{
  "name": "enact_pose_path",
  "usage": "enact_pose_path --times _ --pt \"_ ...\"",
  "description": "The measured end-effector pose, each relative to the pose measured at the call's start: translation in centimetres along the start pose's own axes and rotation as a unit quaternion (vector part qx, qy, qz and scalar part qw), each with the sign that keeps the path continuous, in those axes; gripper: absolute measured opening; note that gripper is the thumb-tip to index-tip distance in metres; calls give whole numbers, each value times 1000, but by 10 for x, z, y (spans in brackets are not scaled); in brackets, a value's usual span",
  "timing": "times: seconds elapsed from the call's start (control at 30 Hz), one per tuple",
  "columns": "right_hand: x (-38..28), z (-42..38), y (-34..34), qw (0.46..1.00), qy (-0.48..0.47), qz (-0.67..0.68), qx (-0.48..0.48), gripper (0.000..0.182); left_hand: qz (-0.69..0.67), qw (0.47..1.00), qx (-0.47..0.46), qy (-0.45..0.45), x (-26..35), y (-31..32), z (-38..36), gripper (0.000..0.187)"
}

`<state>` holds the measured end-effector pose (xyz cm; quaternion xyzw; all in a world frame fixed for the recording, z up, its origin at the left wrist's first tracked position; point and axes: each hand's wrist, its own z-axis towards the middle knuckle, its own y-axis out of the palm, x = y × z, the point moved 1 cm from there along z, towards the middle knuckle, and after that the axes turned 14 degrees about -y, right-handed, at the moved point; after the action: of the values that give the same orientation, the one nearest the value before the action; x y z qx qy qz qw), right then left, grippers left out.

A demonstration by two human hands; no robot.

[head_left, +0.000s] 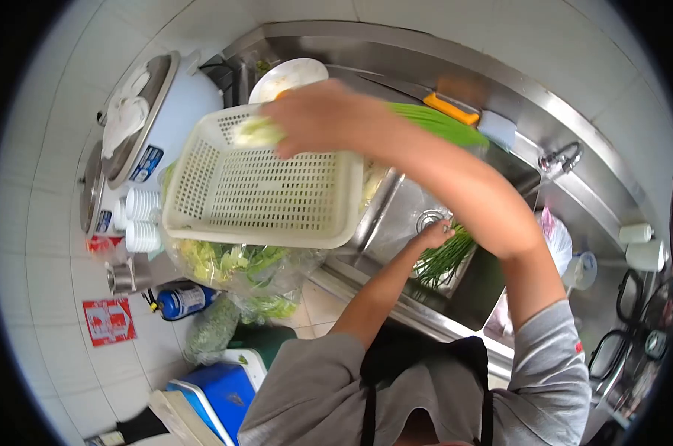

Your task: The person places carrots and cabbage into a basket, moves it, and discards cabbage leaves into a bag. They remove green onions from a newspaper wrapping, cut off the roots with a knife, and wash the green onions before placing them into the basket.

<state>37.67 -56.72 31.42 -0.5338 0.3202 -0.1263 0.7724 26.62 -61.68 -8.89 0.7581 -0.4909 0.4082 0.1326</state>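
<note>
In the sink (pixel 392 215), my left hand (pixel 435 233) is closed around a bunch of green onions (pixel 442 262), whose dark green ends fan out below it. My right hand (pixel 314 119) reaches across to the far left corner of a white perforated plastic basket (pixel 266 232). That hand is blurred by motion. A pale green-white vegetable piece (pixel 256 134) shows at its fingers, inside the basket; whether the fingers grip it, I cannot tell. Behind my right forearm, long bright green stalks (pixel 444 125) lie at the back of the sink.
Bagged leafy greens (pixel 225 260) lie under the basket. Beyond it stands a white bowl (pixel 295 70). An orange-yellow brush (pixel 452 109), a pale blue sponge (pixel 498 128) and the faucet (pixel 563 158) line the back. Stacked white cups (pixel 142 236) and a large lidded pot (pixel 176 100) are at left.
</note>
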Motion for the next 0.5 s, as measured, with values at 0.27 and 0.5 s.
enact_pose_path --times 0.27,0.5 --pt "13 22 37 983 17 -67 167 34 -138 971 53 186 -4 -29 -21 49" --pt "62 -141 3 934 217 -109 261 40 73 996 -18 -48 -2 -41 -7 45"
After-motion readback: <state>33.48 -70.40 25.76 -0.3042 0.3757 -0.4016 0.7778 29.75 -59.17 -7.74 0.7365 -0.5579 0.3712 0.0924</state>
